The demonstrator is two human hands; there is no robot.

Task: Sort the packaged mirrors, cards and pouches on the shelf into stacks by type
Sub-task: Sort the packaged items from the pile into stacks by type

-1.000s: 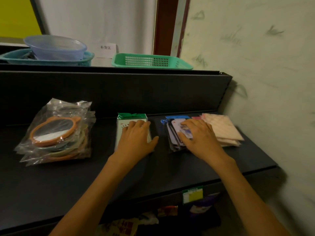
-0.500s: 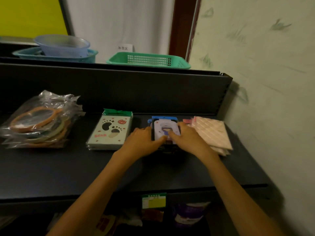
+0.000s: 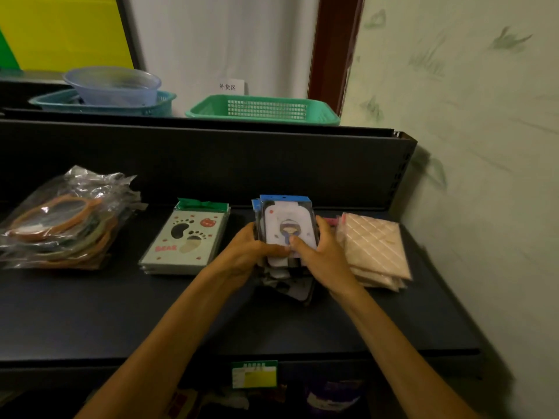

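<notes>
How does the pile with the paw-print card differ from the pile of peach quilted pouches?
The paw-print pile is pale green, flat and stiff-looking with squared edges; the pouch pile is peach, quilted and soft-looking, its layers fanned unevenly. The paw-print pile lies left of both hands, apart from them; the pouch pile lies right beside the right hand. Both rest on the dark shelf, and neither is being held.

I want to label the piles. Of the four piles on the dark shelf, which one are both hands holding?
The pile of blue-topped cartoon-girl cards, third from left: left hand and right hand grip its sides. The other three piles lie untouched.
</notes>
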